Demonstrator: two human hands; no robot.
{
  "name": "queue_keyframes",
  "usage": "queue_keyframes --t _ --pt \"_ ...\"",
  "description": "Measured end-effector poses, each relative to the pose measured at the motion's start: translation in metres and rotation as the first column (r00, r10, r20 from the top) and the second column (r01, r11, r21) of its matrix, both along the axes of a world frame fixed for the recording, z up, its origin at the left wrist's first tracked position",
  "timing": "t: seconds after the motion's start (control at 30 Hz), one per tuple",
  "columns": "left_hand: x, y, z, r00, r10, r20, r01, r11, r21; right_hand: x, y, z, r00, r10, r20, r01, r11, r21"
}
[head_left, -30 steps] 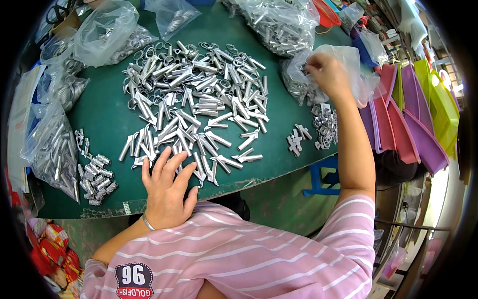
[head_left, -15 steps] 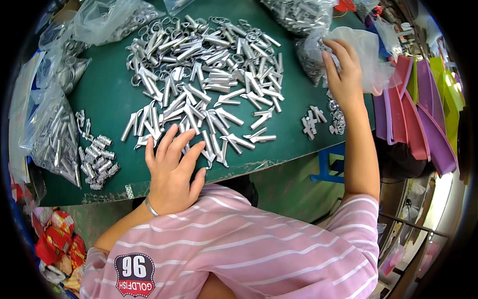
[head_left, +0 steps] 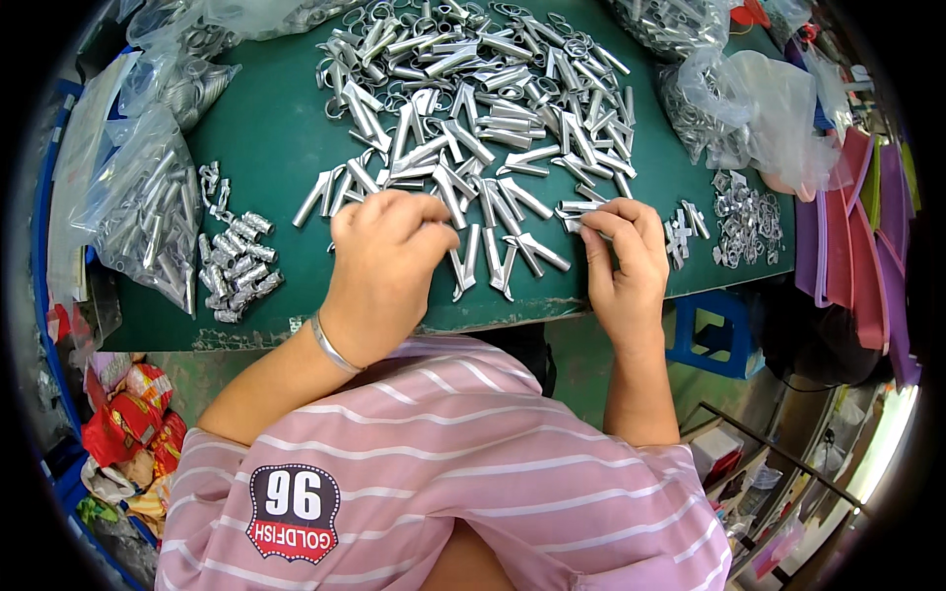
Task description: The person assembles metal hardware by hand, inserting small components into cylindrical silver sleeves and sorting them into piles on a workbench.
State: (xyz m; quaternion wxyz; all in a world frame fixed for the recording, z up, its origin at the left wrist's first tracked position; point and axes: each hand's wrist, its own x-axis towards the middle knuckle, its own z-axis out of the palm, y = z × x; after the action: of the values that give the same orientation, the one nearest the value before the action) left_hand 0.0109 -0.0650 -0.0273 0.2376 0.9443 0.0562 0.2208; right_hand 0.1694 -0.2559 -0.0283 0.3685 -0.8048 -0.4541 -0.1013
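Observation:
A broad pile of silver metal tubes, many with a flared, angled end, lies mixed with metal rings on the green table. Over the pile's near left edge is my left hand, palm down with its fingers curled in and slightly blurred; whatever they hold is hidden. My right hand is at the near right edge, thumb and forefinger closed together beside a flared tube. What is between those fingertips, if anything, cannot be made out. Several loose tubes lie between the hands.
Short patterned metal sleeves are heaped at left, beside a clear bag of tubes. At right lie small metal clips and a bag of small parts. A blue stool stands below the table edge.
My right hand has come from the bag at the far right down to the pile's near right edge. My left hand has moved slightly up and right, its fingers curling in. The view has shifted.

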Motion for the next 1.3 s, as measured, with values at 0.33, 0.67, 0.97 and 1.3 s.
queue_keyframes --t 0.33,0.67,0.97,1.3 --pt "0.014 -0.054 0.085 0.675 -0.657 0.334 0.012 -0.443 -0.896 -0.002 -0.024 0.0 0.981 -0.14 -0.133 0.121 0.983 -0.137" --pt "0.049 -0.081 0.171 0.297 -0.86 0.414 -0.124 -0.465 -0.877 -0.019 -0.031 -0.008 0.798 -0.116 -0.591 0.236 0.963 0.13" --pt "0.018 -0.146 0.128 0.535 -0.583 0.612 0.584 -0.268 -0.766 -0.02 -0.031 0.003 0.596 0.129 -0.792 0.267 0.899 0.347" --pt "0.022 -0.019 0.035 0.902 -0.355 -0.247 -0.221 0.114 -0.969 -0.032 0.006 0.02 0.666 0.406 -0.626 -0.033 0.854 0.519"
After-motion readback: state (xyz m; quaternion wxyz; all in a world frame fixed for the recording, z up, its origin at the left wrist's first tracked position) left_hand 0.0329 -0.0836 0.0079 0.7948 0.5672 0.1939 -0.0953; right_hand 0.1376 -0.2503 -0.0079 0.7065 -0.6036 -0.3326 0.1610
